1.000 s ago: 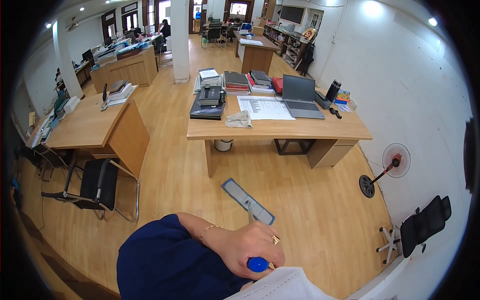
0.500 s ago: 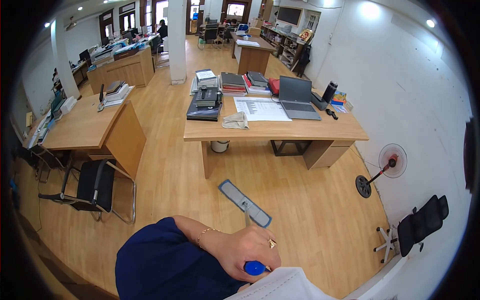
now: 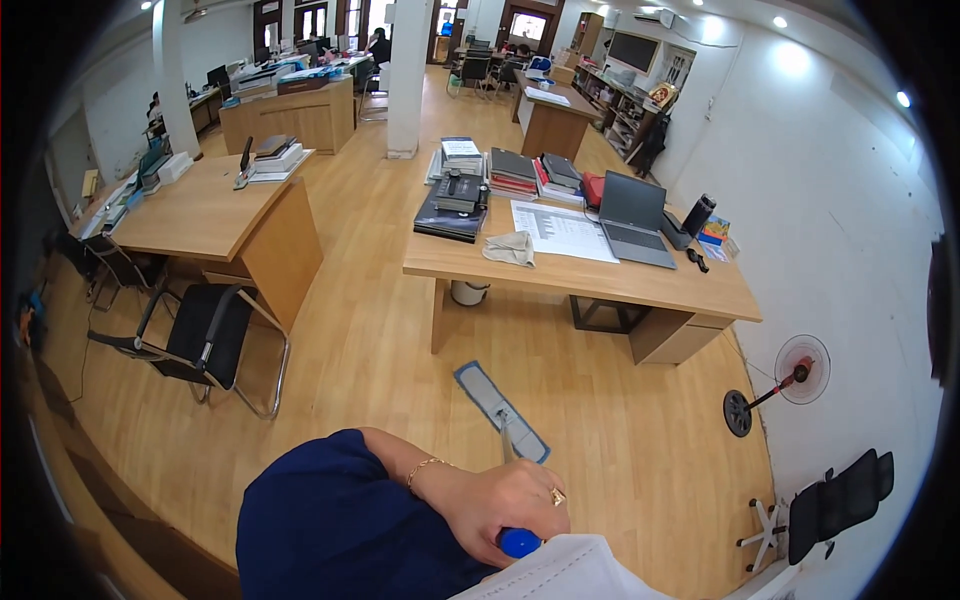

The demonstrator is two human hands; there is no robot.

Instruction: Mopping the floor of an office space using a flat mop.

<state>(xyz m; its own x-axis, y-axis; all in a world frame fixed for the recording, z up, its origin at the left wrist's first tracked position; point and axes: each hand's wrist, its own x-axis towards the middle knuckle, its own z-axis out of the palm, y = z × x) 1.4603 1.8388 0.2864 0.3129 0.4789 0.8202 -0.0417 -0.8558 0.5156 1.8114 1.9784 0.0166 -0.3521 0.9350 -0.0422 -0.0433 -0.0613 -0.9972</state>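
Note:
My left hand (image 3: 515, 505), with a ring and a bracelet, comes in from the lower left in a navy sleeve (image 3: 340, 520). Its fingers are closed round the top of a flat mop's handle, whose blue end cap (image 3: 519, 543) pokes out beside the thumb. Beyond the knuckles the pale handle (image 3: 507, 440) runs down to a long mop head (image 3: 487, 390), grey on top with a blue fringe, flat on the wood floor. A white stitched sheet of material (image 3: 570, 570) covers the bottom edge of the picture. My right hand does not show.
Ahead stands a desk (image 3: 590, 285) bearing books, papers, a cloth (image 3: 510, 249) and a laptop (image 3: 635, 220). A bucket (image 3: 468, 293) sits underneath. Left are another desk (image 3: 215, 215) and a black chair (image 3: 215, 330); right, a standing fan (image 3: 790, 378) and an office chair (image 3: 835, 505) by the wall.
The view has turned leftward and tilted, so the room sits farther right in the picture. My left hand keeps its grip on the mop handle. The mop head has shifted only slightly.

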